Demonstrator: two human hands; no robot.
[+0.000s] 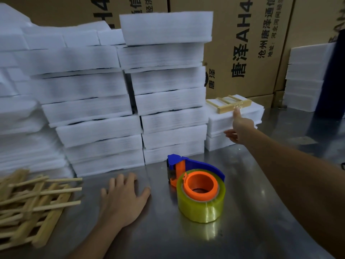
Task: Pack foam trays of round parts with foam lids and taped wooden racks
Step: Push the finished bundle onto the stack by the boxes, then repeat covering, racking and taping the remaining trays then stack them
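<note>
A taped wooden rack (230, 104) lies on top of a short stack of white foam trays (220, 124) at the back right. My right hand (239, 128) reaches out to that stack, fingers straight, touching its front face just below the rack. My left hand (124, 198) rests flat on the steel table (149, 236), fingers spread, holding nothing. A blue and orange tape dispenser (196, 186) with a yellowish roll sits on the table between my arms. Loose wooden racks (31, 200) are piled at the left.
Tall stacks of white foam packs (168, 90) fill the back and left. Printed cardboard boxes (252, 49) stand behind them. More foam (306, 77) is stacked at the far right beside a dark upright object (334, 71).
</note>
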